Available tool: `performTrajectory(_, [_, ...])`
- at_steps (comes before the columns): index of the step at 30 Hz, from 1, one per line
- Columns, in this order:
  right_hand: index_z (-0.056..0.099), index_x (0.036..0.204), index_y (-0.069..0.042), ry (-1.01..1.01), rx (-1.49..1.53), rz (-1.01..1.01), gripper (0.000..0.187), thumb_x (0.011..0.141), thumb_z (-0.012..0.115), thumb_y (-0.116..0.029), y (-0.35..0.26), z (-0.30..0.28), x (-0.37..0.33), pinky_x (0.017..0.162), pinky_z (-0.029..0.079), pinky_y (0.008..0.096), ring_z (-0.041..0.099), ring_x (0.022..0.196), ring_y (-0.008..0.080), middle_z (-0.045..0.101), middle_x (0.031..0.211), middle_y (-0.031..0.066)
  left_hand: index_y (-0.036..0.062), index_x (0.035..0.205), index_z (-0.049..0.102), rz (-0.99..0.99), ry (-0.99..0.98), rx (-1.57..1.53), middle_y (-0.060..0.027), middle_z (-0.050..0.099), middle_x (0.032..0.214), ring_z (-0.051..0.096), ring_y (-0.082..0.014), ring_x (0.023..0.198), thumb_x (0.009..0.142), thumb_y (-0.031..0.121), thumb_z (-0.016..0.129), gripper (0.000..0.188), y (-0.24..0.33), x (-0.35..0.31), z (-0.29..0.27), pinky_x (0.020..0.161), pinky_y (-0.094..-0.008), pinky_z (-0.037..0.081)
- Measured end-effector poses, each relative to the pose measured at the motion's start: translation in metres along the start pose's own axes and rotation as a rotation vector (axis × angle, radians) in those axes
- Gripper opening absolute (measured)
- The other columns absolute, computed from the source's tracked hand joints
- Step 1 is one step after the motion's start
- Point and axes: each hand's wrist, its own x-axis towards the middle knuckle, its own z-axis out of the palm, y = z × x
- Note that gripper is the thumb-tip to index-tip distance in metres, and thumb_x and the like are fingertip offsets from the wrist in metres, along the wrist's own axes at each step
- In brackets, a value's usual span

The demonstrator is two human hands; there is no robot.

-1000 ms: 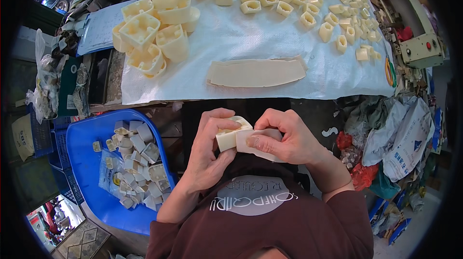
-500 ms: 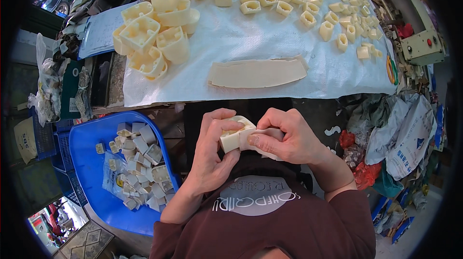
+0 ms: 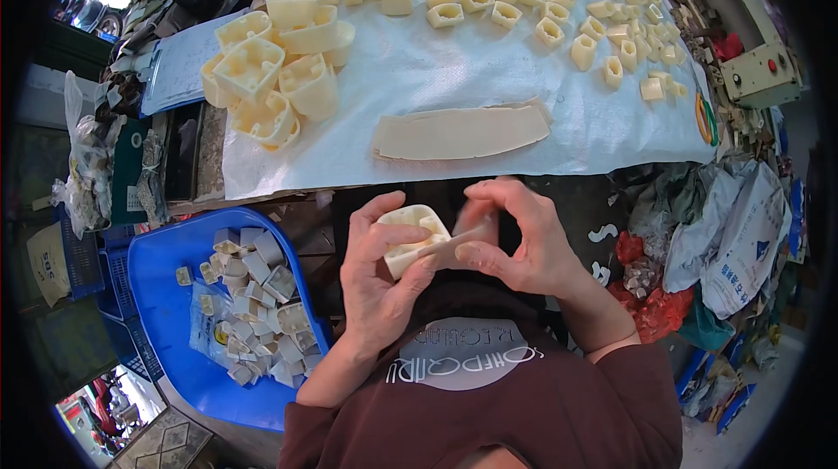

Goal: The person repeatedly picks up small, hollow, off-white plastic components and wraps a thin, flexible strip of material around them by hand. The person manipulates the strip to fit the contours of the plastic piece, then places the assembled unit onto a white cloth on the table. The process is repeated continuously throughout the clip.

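My left hand (image 3: 377, 272) grips a hollow, cream-coloured plastic block (image 3: 412, 214), with its fingers over the open top and its thumb below. A thin beige strip (image 3: 456, 247) lies along the block's side and runs out to the right. My right hand (image 3: 534, 246) has the strip's free end between thumb and fingers; those fingertips are smeared by motion. Both hands are in front of my body, just below the table edge. Ahead of them a wide beige sheet piece (image 3: 463, 133) lies flat on the white table cover (image 3: 332, 159).
Larger cream blocks (image 3: 253, 67) are piled at the table's left; several small hollow ones (image 3: 506, 15) spread across the back and right. A blue tub (image 3: 188, 377) of wrapped pieces stands at lower left. Plastic bags (image 3: 742, 242) lie at right, near a switch box (image 3: 759, 76).
The block has turned so its hollow top shows more. My right hand has drawn back slightly to the right, and the strip now stretches between it and the block.
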Motion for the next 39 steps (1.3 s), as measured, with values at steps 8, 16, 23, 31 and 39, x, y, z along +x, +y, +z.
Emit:
performTrajectory(8, [0.055,0.087,-0.001,-0.404,0.04,-0.056,0.045,0.074,0.071,-0.04,-0.019,0.031,-0.039,0.051,0.045,0.0352,0.053,0.054,0.0223,0.052,0.064,0.0076,0.0041,0.094,0.064,0.068,-0.065,-0.086,-0.019,0.049,0.12,0.053,-0.0225,0.105,0.071,0.008,0.075,0.025,0.003,0.007,-0.009,0.086,-0.0324,0.045])
performTrajectory(16, [0.044,0.125,-0.004,-0.15,1.154,0.418,0.083,0.063,0.081,-0.044,0.001,0.06,-0.035,0.088,0.043,0.0336,0.051,0.104,0.0161,0.048,0.12,0.0073,0.0024,0.084,0.064,0.053,-0.145,-0.354,-0.0227,0.049,0.123,0.053,-0.0259,0.109,0.067,0.005,0.076,0.021,0.004,0.006,-0.009,0.089,-0.0354,0.043])
performTrajectory(23, [0.051,0.115,-0.008,0.177,1.415,0.521,0.041,0.082,0.068,-0.024,-0.005,0.038,-0.026,0.091,0.039,0.0321,0.051,0.103,0.0117,0.055,0.107,0.0028,0.003,0.076,0.065,0.029,-0.168,-0.382,-0.0253,0.049,0.125,0.055,-0.027,0.108,0.063,0.006,0.08,0.02,-0.003,0.0,-0.018,0.089,-0.0352,0.044])
performTrajectory(31, [0.058,0.094,-0.006,0.174,1.301,0.52,0.025,0.083,0.067,-0.026,0.007,0.042,-0.027,0.079,0.04,0.0276,0.051,0.086,0.0114,0.054,0.09,0.0022,0.003,0.073,0.066,0.034,-0.242,-0.42,-0.0287,0.05,0.122,0.055,-0.0281,0.107,0.061,0.015,0.083,0.024,-0.01,-0.002,-0.019,0.087,-0.0353,0.044])
performTrajectory(39, [0.056,0.105,-0.01,0.105,1.32,0.516,0.028,0.083,0.068,-0.022,0.015,0.043,-0.028,0.083,0.042,0.0268,0.053,0.093,0.0083,0.059,0.095,-0.002,0.0037,0.072,0.066,0.019,-0.286,-0.437,-0.0308,0.049,0.123,0.053,-0.0318,0.109,0.063,0.022,0.083,0.027,-0.008,0.0,-0.015,0.089,-0.0383,0.042])
